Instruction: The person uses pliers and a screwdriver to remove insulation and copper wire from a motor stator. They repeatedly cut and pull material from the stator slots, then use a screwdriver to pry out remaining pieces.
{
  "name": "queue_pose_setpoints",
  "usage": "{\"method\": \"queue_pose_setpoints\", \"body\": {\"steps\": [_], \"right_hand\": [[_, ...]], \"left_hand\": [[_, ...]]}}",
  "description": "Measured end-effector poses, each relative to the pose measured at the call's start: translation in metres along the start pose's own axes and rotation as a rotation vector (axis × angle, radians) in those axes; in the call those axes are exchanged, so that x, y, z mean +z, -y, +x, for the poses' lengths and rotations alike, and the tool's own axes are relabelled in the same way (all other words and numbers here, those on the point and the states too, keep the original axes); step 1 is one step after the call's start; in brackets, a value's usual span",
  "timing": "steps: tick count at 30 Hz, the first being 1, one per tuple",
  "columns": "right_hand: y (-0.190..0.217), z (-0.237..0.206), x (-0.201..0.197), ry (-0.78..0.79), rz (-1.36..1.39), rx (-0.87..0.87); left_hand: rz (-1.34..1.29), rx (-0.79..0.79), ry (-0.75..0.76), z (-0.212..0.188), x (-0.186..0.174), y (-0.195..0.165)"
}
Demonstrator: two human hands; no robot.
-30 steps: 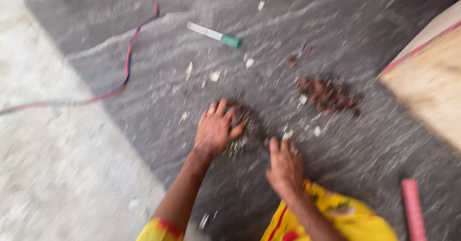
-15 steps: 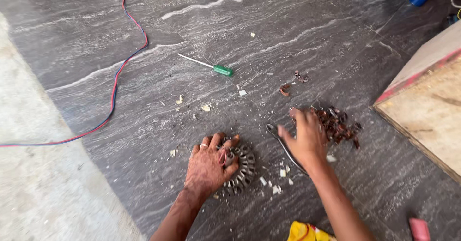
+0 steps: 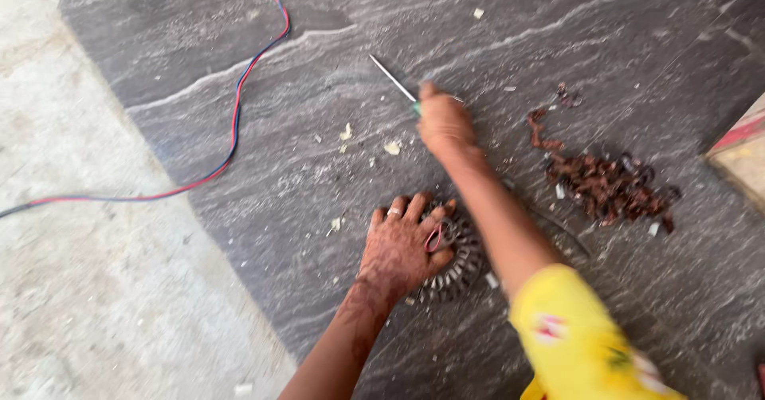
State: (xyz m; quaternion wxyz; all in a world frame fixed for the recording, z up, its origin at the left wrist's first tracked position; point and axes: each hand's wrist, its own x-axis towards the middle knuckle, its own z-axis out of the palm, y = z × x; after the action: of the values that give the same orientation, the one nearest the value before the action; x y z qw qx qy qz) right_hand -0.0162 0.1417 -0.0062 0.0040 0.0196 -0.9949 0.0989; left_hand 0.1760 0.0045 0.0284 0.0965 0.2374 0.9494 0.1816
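My left hand (image 3: 401, 245) lies flat, fingers spread, on a round metal motor core with slotted teeth (image 3: 458, 260) resting on the grey stone floor. My right hand (image 3: 443, 121) has reached forward and is closed over the green handle of a screwdriver (image 3: 394, 80), whose thin metal shaft points up and left. My right arm, in a yellow sleeve, crosses above the core.
A heap of brown copper wire scraps (image 3: 607, 183) lies to the right. A red and blue cable (image 3: 231, 133) snakes across the left. Small pale chips (image 3: 390, 147) dot the floor. A wooden board's corner (image 3: 741, 149) is at the right edge. Pale concrete (image 3: 88, 272) borders the left.
My right hand left the spot beside the copper scraps and reached forward to the green-handled screwdriver. My left hand stayed on the round core. The view shifted closer.
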Motion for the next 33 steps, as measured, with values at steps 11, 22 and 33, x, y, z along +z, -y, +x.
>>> {"method": "queue_pose_setpoints", "body": {"steps": [11, 22, 33], "right_hand": [[-0.063, -0.233, -0.125, -0.598, 0.923, -0.243], [-0.043, -0.281, -0.108, -0.238, 0.741, 0.017], [-0.020, -0.282, -0.096, -0.338, 1.198, -0.271]], "left_hand": [[-0.052, -0.069, -0.116, 0.005, 0.012, -0.002], [-0.969, -0.079, -0.069, 0.018, 0.027, 0.051], [-0.748, -0.390, -0.230, 0.028, 0.024, 0.033]]}}
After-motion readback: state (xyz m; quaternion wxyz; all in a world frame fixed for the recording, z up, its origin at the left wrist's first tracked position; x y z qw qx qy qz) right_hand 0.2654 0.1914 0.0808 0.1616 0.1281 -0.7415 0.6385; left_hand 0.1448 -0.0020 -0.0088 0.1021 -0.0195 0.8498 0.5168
